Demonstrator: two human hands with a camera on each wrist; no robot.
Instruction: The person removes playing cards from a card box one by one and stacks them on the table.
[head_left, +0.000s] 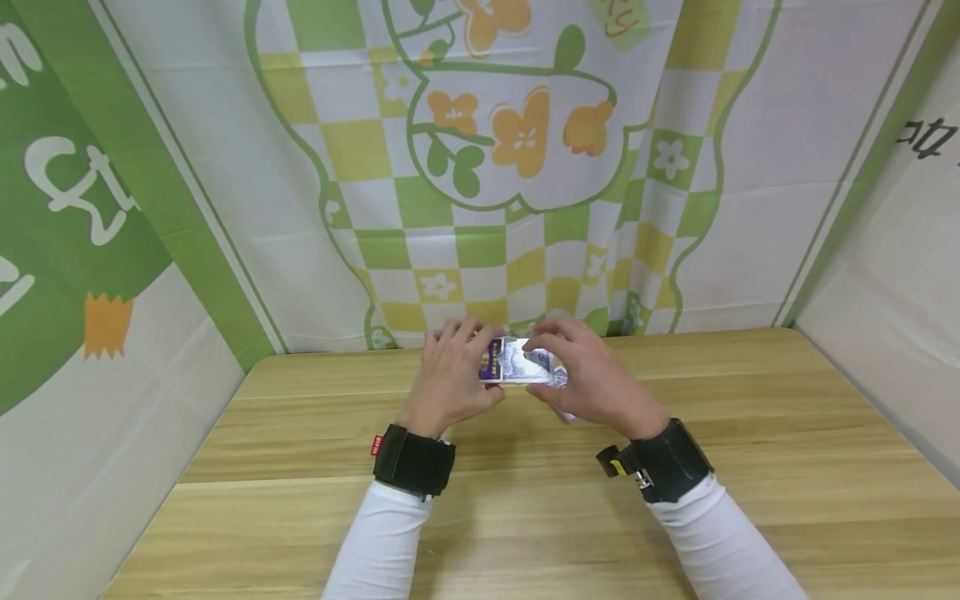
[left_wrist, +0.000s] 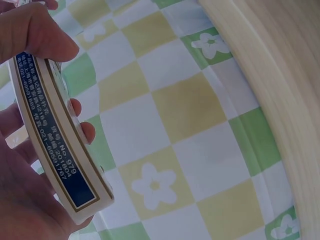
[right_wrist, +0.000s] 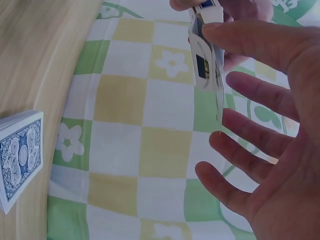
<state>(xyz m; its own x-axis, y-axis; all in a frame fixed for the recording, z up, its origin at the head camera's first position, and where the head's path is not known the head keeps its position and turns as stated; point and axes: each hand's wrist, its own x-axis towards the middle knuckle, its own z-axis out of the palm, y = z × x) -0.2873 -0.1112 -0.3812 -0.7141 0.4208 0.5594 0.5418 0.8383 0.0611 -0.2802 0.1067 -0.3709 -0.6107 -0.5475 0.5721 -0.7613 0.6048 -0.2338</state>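
Two hands are meeting over the table (head_left: 300, 450) as I am watching remotely. On my left hand (head_left: 453, 379), thumb and curled fingers are gripping the card box (left_wrist: 57, 135) above the wood; my right hand (head_left: 592, 383) is spreading its fingers, with its thumb touching the raised end flap (right_wrist: 204, 62). I am judging that flap the weak point: too hard a thumb push could be creasing or tearing it. Over-squeezing could be bowing the walls (they are looking curved, perhaps just from the lens). A deck of cards (right_wrist: 22, 160) is lying near my right hand, where a dipping wrist could be scattering it.
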